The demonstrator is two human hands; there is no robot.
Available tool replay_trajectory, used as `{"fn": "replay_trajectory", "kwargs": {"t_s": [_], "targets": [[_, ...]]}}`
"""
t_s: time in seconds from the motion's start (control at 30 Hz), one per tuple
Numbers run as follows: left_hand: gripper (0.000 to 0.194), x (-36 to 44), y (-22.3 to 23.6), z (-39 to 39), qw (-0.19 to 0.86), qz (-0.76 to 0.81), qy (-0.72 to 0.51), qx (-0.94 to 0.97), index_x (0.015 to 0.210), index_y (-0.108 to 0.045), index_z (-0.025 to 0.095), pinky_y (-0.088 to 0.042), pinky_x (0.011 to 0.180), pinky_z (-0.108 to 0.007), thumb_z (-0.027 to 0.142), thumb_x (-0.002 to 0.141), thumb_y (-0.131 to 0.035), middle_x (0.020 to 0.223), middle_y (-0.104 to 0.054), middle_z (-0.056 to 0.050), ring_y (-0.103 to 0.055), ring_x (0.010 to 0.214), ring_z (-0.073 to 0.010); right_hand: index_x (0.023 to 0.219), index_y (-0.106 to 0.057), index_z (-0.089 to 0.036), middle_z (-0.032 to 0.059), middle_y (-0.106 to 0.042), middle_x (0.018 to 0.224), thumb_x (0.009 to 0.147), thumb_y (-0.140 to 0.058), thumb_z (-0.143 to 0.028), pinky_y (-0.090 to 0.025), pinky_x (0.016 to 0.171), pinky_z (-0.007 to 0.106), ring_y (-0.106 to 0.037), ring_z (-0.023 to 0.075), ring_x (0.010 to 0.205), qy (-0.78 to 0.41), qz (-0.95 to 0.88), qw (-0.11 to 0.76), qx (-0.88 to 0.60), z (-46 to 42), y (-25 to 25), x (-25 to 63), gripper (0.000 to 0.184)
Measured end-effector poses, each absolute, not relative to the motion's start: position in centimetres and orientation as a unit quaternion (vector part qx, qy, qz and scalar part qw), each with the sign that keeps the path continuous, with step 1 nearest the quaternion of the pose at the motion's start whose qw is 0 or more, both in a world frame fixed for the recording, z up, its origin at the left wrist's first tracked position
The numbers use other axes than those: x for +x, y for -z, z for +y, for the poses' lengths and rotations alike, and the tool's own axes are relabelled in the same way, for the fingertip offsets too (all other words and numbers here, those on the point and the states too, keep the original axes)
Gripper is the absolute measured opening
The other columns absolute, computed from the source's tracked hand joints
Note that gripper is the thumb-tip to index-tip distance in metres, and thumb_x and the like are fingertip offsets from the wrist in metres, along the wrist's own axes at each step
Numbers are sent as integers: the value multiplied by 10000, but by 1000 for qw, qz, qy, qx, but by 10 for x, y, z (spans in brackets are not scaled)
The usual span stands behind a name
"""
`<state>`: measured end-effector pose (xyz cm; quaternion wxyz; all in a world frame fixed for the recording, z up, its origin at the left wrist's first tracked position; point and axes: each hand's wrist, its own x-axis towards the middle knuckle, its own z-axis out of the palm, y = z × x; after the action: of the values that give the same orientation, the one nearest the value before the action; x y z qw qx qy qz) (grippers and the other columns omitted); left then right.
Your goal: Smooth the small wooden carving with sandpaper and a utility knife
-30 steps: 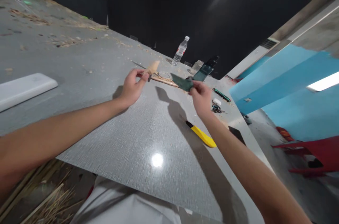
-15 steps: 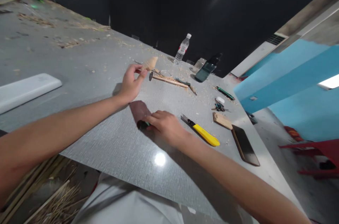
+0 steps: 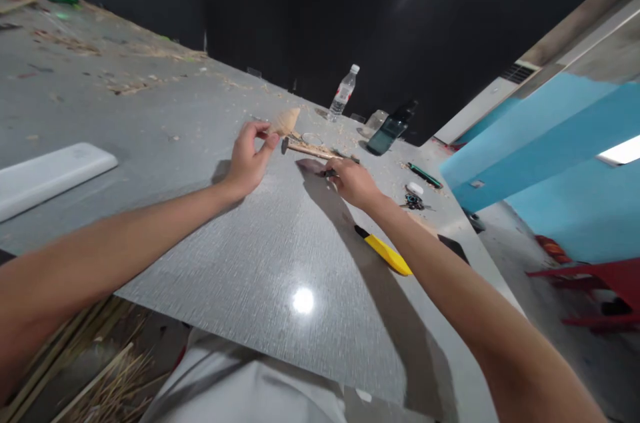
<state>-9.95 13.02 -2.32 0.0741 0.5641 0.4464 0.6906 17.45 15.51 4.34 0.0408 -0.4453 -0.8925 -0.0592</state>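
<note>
My left hand (image 3: pixel 249 162) pinches a small pale piece of wood (image 3: pixel 287 122) between thumb and fingers, above the grey table. My right hand (image 3: pixel 356 182) is closed on the end of a sheet of sandpaper (image 3: pixel 311 166), its brown face showing low over the table. Just beyond the sandpaper lies a hammer (image 3: pixel 306 150) with a wooden handle, partly behind the right fingers. Nearer to me, below the right wrist, rests a yellow-handled utility knife (image 3: pixel 386 254); its blade is in shadow.
Behind the hammer stand a clear water bottle (image 3: pixel 343 93) and a dark bottle (image 3: pixel 391 131). Keys (image 3: pixel 414 201), a white case (image 3: pixel 415 188) and a green-black tool (image 3: pixel 425 175) lie at right. A white slab-like object (image 3: pixel 60 176) is at left. Wood shavings (image 3: pixel 135 84) litter the far side.
My right hand swept the sandpaper down and left toward me, then back up and right to beside the hammer. My left hand stayed nearly still with the piece of wood.
</note>
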Motion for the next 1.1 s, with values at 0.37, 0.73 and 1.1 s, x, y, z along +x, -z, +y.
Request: {"fn": "replay_trajectory", "kwargs": {"t_s": [0.37, 0.73, 1.1], "targets": [[459, -98, 24, 130, 81, 443, -681, 577, 1160, -677, 271, -537, 1019, -402, 700, 1012, -611, 1151, -710, -87, -677, 1056, -223, 1292, -657, -244, 81, -791, 1299, 974, -471, -19, -557, 951, 417, -723, 242, 1108, -36, -983, 92, -156, -35, -17, 223, 432], [475, -99, 23, 129, 86, 452, -689, 560, 1147, -676, 290, -532, 1040, -438, 732, 979, -640, 1179, -722, -93, -676, 1059, -240, 1224, -798, -222, 103, -810, 1190, 998, -558, -96, -514, 911, 346, -739, 249, 1048, 21, -926, 4, -378, 132, -11, 167, 353], [523, -102, 15, 130, 66, 446, -722, 525, 1134, -671, 286, -527, 1013, -440, 779, 968, -616, 1137, -723, -84, -674, 1034, -240, 1284, -783, -187, 149, -802, 1267, 969, -525, -52, -496, 997, 419, -710, 317, 1185, 86, -904, 88, -409, 143, -31, 164, 429]]}}
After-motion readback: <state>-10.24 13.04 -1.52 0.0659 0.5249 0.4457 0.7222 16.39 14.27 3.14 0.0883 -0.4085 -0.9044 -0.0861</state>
